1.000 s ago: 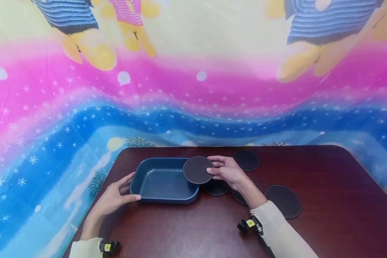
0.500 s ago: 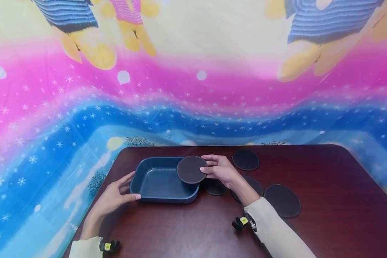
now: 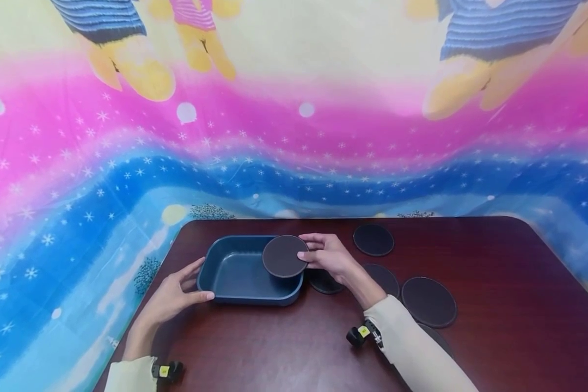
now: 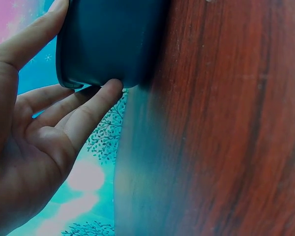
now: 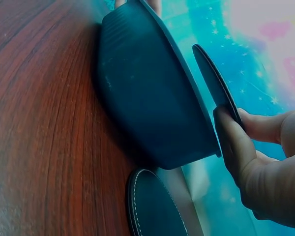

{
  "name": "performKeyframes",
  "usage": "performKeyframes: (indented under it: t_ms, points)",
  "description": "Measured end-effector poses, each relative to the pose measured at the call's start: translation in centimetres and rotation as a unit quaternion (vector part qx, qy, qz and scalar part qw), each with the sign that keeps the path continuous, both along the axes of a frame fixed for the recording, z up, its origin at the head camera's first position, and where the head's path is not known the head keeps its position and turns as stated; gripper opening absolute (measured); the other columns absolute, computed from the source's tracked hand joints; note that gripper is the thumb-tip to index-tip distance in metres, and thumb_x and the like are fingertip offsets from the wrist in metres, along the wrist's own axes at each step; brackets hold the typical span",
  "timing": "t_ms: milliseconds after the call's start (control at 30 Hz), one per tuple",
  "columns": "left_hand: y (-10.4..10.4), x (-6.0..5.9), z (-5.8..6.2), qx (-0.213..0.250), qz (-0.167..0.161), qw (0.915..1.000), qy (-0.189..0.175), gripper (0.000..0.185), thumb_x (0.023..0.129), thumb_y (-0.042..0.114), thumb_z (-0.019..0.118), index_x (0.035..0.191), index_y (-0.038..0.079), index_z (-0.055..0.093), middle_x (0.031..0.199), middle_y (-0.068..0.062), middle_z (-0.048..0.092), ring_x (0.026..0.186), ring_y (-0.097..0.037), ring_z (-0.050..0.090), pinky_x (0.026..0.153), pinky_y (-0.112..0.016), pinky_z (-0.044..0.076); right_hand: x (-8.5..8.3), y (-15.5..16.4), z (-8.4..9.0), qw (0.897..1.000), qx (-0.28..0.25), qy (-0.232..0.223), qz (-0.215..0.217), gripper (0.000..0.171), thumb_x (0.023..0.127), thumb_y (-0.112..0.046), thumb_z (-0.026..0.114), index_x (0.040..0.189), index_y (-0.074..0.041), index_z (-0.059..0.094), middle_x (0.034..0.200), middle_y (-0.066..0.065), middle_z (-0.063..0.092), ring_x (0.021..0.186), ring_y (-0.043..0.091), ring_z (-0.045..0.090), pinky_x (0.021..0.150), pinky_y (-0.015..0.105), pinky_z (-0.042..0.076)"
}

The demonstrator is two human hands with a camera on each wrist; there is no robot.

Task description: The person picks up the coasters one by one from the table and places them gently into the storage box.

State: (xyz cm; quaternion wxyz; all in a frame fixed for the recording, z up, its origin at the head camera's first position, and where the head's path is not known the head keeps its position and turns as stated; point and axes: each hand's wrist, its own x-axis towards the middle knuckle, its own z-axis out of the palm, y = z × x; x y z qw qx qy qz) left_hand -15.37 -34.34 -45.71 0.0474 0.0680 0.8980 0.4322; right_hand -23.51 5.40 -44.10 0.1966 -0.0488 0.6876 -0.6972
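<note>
Bright cartoon cloth hung behind the dark wooden table [image 3: 495,256] as I watched. My right hand [image 3: 329,257] pinched a round dark coaster [image 3: 284,256] by its edge, fingers on top and thumb beneath, holding it above the right end of the blue tray [image 3: 225,286], clear of the rim. My left hand [image 3: 173,296] braced the tray's near left corner, thumb along the front wall and straight fingers against the side.

I judged the pinch shallow: only one edge was held, so the coaster could tip, catch the tray's right rim and slide out toward the coaster [image 3: 325,282] just beside that wall. A knock there could also shove the tray, hence the bracing hand.

Being round, the coaster had no long axis; its face lay nearly flat, tilted slightly against the rim in the right wrist view. Three more coasters [image 3: 428,301] lay further right.
</note>
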Motion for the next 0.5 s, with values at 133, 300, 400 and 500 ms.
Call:
performKeyframes:
  t_ms: [133,300,400,500]
  points:
    - [0.0,-0.1,-0.1,-0.002,-0.001,1.0,0.002,0.094,0.093,0.027,0.087,0.169,0.009,0.034,0.159,-0.028,0.054,0.138,-0.05,0.061,0.096,-0.047,0.065,0.0,-0.5,-0.1,1.0,-0.001,0.002,0.003,0.054,0.098,0.002,0.074,0.151,-0.003,0.06,0.132,0.023,0.073,0.092,0.014,0.078,0.087,0.035,0.067]
    - [0.0,0.0,-0.2,0.004,0.003,1.0,-0.001,0.094,0.092,0.026,0.088,0.168,0.01,0.036,0.158,-0.027,0.055,0.138,-0.049,0.062,0.095,-0.045,0.065,0.1,-1.1,0.0,1.0,0.003,0.011,0.005,0.054,0.098,0.002,0.074,0.15,-0.004,0.061,0.131,0.023,0.073,0.092,0.014,0.078,0.087,0.037,0.067]
    - [-0.1,0.0,-0.1,0.008,-0.001,1.0,0.0,0.094,0.093,0.025,0.087,0.169,0.01,0.035,0.158,-0.027,0.055,0.139,-0.049,0.062,0.095,-0.046,0.065,0.3,-1.5,0.0,1.0,0.012,0.021,0.006,0.054,0.097,0.001,0.075,0.15,-0.004,0.062,0.131,0.023,0.074,0.091,0.015,0.078,0.086,0.038,0.067]
    - [0.0,0.0,0.0,0.01,-0.004,0.9999,0.0,0.093,0.093,0.025,0.087,0.169,0.01,0.035,0.158,-0.028,0.055,0.139,-0.049,0.061,0.095,-0.046,0.065,0.4,-1.9,0.0,0.999,0.024,0.032,0.008,0.054,0.097,0.001,0.076,0.149,-0.005,0.062,0.129,0.022,0.075,0.091,0.015,0.078,0.086,0.039,0.067]
